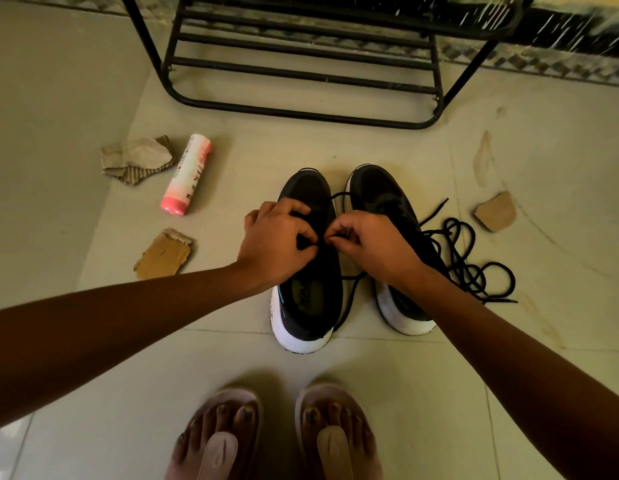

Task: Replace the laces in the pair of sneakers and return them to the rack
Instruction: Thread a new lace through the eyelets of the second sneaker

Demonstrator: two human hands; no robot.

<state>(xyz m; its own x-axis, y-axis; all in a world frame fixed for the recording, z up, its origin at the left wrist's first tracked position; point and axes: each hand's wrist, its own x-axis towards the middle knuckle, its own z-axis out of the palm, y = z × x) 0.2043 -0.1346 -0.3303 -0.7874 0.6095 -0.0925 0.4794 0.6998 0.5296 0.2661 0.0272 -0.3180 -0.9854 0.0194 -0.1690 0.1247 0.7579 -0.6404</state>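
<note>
Before the black metal shoe rack (301, 75), the left hand (277, 241) and right hand (374, 244) curl over one black, white-soled sneaker (310, 303), apparently pinching its black lace (339, 195), while a loose black lace (469, 271) coils beside the other sneaker (379, 192).

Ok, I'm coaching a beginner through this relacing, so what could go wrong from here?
The loose lace beside the right-hand sneaker lies in overlapping loops; pulled carelessly, it may knot. The left hand and right hand pinch the lace over the other sneaker; its slack crosses between the shoes and might snag. The pink bottle lies on its side and could roll underfoot.
</note>
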